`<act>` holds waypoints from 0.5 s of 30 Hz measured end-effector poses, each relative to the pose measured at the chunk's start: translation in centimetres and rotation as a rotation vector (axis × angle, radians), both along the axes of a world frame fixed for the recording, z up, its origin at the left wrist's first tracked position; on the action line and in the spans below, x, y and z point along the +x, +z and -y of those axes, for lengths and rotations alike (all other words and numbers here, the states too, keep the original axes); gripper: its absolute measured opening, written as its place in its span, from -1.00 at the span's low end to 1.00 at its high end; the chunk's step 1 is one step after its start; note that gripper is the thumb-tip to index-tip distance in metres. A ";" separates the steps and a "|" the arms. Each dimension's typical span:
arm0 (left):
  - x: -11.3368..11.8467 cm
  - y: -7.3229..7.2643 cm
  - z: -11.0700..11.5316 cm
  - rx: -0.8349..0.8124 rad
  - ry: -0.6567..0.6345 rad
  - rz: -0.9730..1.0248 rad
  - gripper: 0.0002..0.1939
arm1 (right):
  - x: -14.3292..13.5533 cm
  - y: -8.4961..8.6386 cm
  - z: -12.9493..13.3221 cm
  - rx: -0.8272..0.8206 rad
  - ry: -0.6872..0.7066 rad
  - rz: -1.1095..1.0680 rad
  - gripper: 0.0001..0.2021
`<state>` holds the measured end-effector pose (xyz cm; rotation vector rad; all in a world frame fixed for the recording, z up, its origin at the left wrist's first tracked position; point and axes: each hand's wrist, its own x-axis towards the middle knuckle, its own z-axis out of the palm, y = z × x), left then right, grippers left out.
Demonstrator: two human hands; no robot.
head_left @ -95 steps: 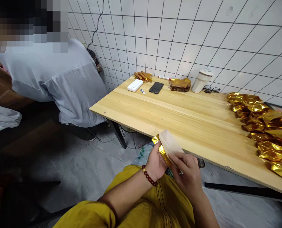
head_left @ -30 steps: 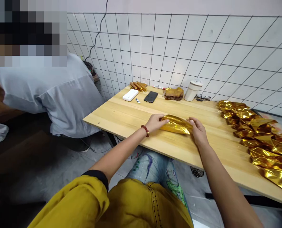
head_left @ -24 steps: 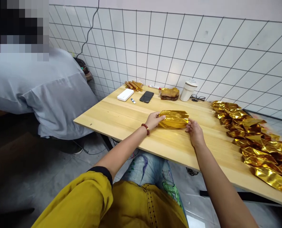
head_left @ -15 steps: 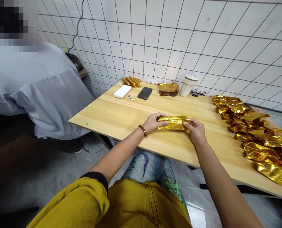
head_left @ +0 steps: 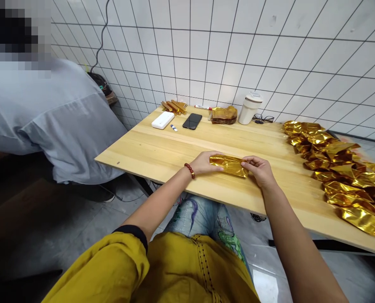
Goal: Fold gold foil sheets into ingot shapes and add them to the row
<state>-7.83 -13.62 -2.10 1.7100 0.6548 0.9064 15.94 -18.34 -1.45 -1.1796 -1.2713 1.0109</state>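
A folded strip of shiny gold foil paper [head_left: 229, 166] is held just above the wooden table [head_left: 162, 155], near its front edge. My left hand [head_left: 204, 163], with a red bead bracelet on the wrist, grips the left end of the foil between thumb and fingers. At the other end, my right hand [head_left: 257, 169] pinches the upper right corner. The fingers of the left hand are partly hidden behind the foil. Many crumpled gold foil pieces [head_left: 339, 168] lie in a long heap on the table's right side.
Along the wall stand a white lidded cup [head_left: 250, 108], glasses [head_left: 263, 119], a gold foil stack [head_left: 224, 115], a red-and-white marker [head_left: 203, 107] and folded foil strips [head_left: 175, 106]. A black phone [head_left: 192, 121] and white power bank [head_left: 162, 120] lie nearby. A person in grey [head_left: 70, 118] sits at left.
The foil strip has tilted, its right end lower and its surface turned darker. My right hand has shifted slightly along its upper right corner. My view has moved a little.
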 end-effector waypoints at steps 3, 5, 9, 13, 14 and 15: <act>0.1 -0.4 0.2 0.104 0.037 -0.063 -0.46 | 0.2 0.2 0.3 -0.052 0.123 0.016 -0.65; 0.0 -0.6 0.4 0.176 0.087 -0.144 -0.46 | 0.3 0.2 0.4 -0.110 0.228 0.050 -0.59; -1.0 -0.7 1.2 0.231 0.104 -0.232 -0.43 | 0.5 0.0 0.3 -0.123 0.263 0.072 -0.58; -2.1 -0.5 1.6 0.193 0.151 -0.199 -0.58 | 0.5 -0.5 0.0 -0.088 0.234 0.145 -0.60; -2.3 -0.4 1.6 0.177 0.148 -0.186 -0.62 | 0.5 -0.5 0.0 -0.073 0.226 0.166 -0.60; -2.3 -0.4 1.5 0.163 0.147 -0.174 -0.64 | 0.4 -0.5 0.1 -0.057 0.223 0.178 -0.60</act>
